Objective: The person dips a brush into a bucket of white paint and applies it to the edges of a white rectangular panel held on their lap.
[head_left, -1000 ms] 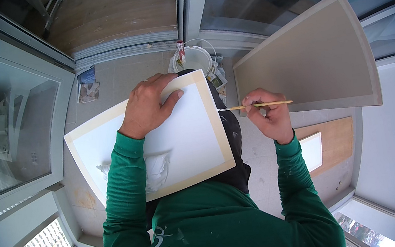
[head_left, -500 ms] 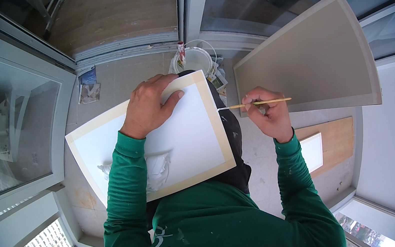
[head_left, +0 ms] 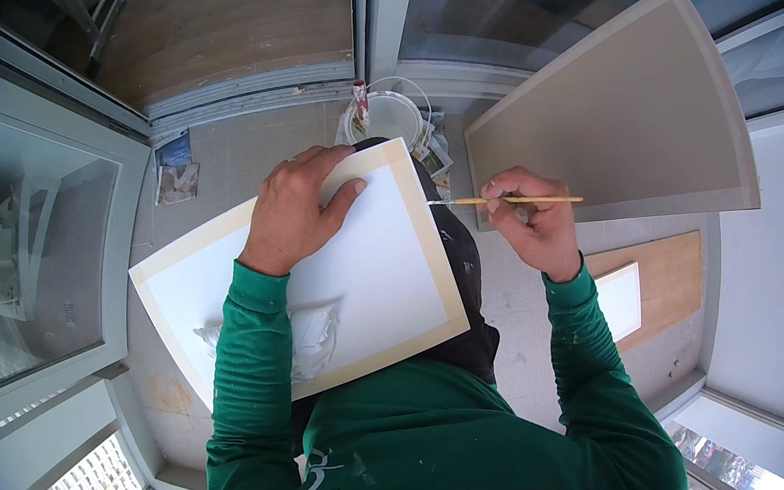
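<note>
The board lies in the middle of the scene, across the person's lap. The left hand rests flat on its far edge. A crumpled cloth, as it seems, lies on the board's near part, partly under the left forearm. The right hand is just right of the board and holds a thin brush, whose tip touches the board's right edge. A bucket stands on the floor beyond the board. A large panel leans to the far right, and a smaller panel lies on the floor at the near right.
</note>
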Motion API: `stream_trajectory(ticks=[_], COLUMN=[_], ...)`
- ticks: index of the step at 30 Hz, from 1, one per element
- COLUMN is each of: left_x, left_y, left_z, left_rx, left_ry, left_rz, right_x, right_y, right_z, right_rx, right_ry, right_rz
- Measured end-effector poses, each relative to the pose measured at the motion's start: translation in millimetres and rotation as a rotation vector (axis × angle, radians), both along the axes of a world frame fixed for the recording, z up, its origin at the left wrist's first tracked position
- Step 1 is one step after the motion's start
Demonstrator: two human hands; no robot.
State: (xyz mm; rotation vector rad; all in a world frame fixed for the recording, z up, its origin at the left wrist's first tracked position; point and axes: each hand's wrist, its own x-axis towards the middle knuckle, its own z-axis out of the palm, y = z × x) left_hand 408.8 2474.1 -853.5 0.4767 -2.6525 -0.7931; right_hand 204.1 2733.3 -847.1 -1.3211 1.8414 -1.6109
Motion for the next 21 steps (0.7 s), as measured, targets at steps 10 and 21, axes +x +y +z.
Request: stream_trajectory(ticks=[10,21], left_x=[0.1,-0.1], left_y=[0.3,1.0], left_z=[1.3,2.0], left_rx=[0.005,0.004], left_ry=[-0.01,-0.003], left_rz=[0.001,0.003], right_x=[2.7,1.6], right_y=[4.2,0.6], right_z=[6.3,1.6], right_rx=[0.04,0.014], right_ry=[0.027,0.053], right_rz=[0.032,0.005])
